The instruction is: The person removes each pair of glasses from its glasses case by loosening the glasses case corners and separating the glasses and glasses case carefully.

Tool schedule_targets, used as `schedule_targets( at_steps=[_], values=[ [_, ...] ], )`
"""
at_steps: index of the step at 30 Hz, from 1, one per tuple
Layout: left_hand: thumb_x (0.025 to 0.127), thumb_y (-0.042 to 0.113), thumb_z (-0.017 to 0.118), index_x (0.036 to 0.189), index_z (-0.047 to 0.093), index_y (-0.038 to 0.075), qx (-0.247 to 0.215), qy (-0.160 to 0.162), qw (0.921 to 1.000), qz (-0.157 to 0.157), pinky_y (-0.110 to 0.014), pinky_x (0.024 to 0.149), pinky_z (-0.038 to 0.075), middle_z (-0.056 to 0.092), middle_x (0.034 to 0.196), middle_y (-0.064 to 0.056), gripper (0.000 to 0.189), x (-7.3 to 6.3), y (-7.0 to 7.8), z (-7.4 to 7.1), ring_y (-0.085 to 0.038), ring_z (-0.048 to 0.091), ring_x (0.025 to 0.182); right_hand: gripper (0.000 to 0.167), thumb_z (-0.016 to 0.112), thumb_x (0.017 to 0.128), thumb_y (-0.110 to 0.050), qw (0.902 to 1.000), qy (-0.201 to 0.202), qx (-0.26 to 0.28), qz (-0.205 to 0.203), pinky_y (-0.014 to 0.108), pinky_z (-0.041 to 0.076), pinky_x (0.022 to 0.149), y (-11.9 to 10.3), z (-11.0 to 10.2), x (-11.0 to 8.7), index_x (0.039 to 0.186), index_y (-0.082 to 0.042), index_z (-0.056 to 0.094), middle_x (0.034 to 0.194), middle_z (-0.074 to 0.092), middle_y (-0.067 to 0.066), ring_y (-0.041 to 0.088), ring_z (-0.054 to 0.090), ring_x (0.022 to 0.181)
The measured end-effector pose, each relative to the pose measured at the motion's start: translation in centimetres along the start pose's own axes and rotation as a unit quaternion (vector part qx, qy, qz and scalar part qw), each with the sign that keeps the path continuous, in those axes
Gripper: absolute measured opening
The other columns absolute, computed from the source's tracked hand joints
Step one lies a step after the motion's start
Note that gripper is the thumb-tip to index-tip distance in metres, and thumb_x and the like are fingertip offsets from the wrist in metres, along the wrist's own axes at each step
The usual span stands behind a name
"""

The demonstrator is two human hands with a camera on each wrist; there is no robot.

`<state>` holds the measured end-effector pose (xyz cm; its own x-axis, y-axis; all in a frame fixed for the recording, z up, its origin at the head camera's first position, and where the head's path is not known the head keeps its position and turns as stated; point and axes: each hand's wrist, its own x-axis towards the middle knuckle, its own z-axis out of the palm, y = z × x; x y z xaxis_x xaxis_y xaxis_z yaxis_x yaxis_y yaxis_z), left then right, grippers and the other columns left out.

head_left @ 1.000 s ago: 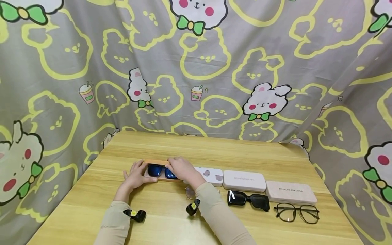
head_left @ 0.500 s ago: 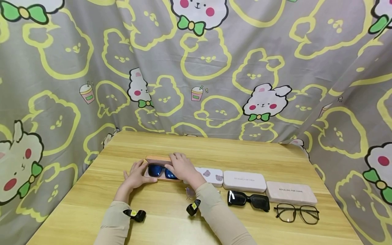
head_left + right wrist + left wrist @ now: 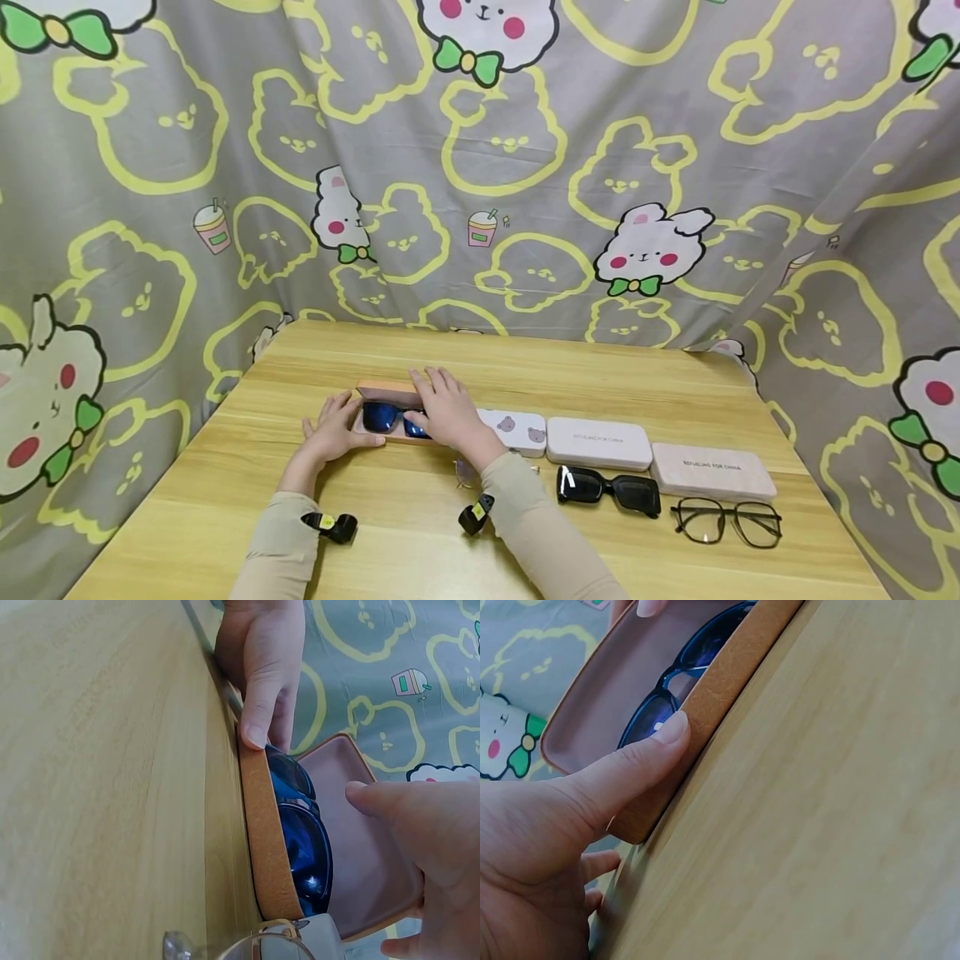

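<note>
An orange-brown glasses case [image 3: 384, 388] stands with its lid raised on the wooden table. Inside lie dark-framed sunglasses [image 3: 380, 417] with blue lenses. My left hand [image 3: 330, 432] grips the case's left end, its thumb [image 3: 649, 754] on the front wall. At the lid's right end is my right hand [image 3: 448, 410], fingers extended and spread. In the right wrist view its thumb [image 3: 382, 799] lies before the pinkish lining of the lid [image 3: 367, 855]; part of another finger shows past the lid's edge. The right hand covers the case's right part in the head view.
To the right stand a bear-print case [image 3: 517, 432], a white case [image 3: 598, 442] and a pink case [image 3: 712, 471]. Before them lie black sunglasses [image 3: 609, 492], clear glasses [image 3: 727, 522] and thin-framed glasses [image 3: 467, 473] partly behind the right arm. A patterned curtain [image 3: 525, 167] surrounds the table [image 3: 405, 533].
The lid has tilted further back, showing its lining. My right hand has shifted up, its fingers now more spread. The left hand has stayed in place.
</note>
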<state>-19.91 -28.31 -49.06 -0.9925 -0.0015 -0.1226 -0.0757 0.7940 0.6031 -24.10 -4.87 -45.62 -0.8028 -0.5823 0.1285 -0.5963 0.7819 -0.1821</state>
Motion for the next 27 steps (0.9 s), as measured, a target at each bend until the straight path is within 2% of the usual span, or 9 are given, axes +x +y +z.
schedule_targets(
  at_steps=[10, 14, 21, 24, 27],
  values=[
    [0.071, 0.055, 0.08, 0.152, 0.031, 0.004, -0.002, -0.002, 1.0, 0.002, -0.08, 0.103, -0.014, 0.012, 0.16, -0.025, 0.107, -0.1, 0.0, -0.1, -0.051, -0.005, 0.147, 0.067, 0.05, 0.097, -0.051, 0.9995, 0.027, -0.009, -0.015, 0.052, 0.033, 0.116, -0.2, -0.1, -0.5, 0.154, -0.022, 0.028, 0.155, 0.036, 0.012, 0.033, 0.028, 0.147],
    [0.071, 0.055, 0.08, 0.152, 0.031, 0.004, -0.006, -0.004, 1.0, 0.002, -0.079, 0.103, -0.015, 0.012, 0.161, -0.024, 0.107, -0.1, 0.0, -0.1, -0.05, -0.006, 0.147, 0.061, 0.056, 0.096, -0.046, 0.997, 0.069, -0.008, -0.034, 0.048, 0.033, 0.117, -0.3, -0.2, -0.6, 0.149, -0.021, 0.039, 0.151, 0.042, 0.011, 0.032, 0.03, 0.146],
    [0.071, 0.055, 0.08, 0.151, 0.031, 0.003, -0.005, -0.004, 1.0, 0.002, -0.079, 0.103, -0.015, 0.012, 0.16, -0.025, 0.108, -0.1, 0.0, 0.0, -0.051, -0.006, 0.146, 0.049, 0.067, 0.092, -0.036, 0.9866, 0.145, 0.012, -0.075, 0.042, 0.036, 0.116, -0.6, -0.4, -0.6, 0.136, -0.019, 0.055, 0.142, 0.052, 0.009, 0.028, 0.041, 0.141],
    [0.071, 0.055, 0.08, 0.151, 0.031, 0.003, -0.005, -0.004, 1.0, 0.002, -0.079, 0.103, -0.015, 0.011, 0.16, -0.025, 0.108, -0.1, 0.0, 0.0, -0.051, -0.006, 0.146, 0.041, 0.069, 0.09, -0.033, 0.982, 0.167, 0.012, -0.088, 0.04, 0.039, 0.115, -0.8, -0.4, -0.6, 0.128, -0.019, 0.062, 0.139, 0.055, 0.008, 0.028, 0.045, 0.138],
    [0.071, 0.055, 0.08, 0.152, 0.031, 0.004, -0.004, -0.004, 1.0, 0.003, -0.079, 0.103, -0.014, 0.011, 0.16, -0.025, 0.108, 0.0, -0.1, -0.1, -0.051, -0.006, 0.146, 0.035, 0.07, 0.089, -0.034, 0.9811, 0.171, 0.002, -0.092, 0.039, 0.04, 0.114, -1.1, -0.4, -0.6, 0.122, -0.02, 0.066, 0.138, 0.056, 0.007, 0.028, 0.047, 0.137]
  ],
)
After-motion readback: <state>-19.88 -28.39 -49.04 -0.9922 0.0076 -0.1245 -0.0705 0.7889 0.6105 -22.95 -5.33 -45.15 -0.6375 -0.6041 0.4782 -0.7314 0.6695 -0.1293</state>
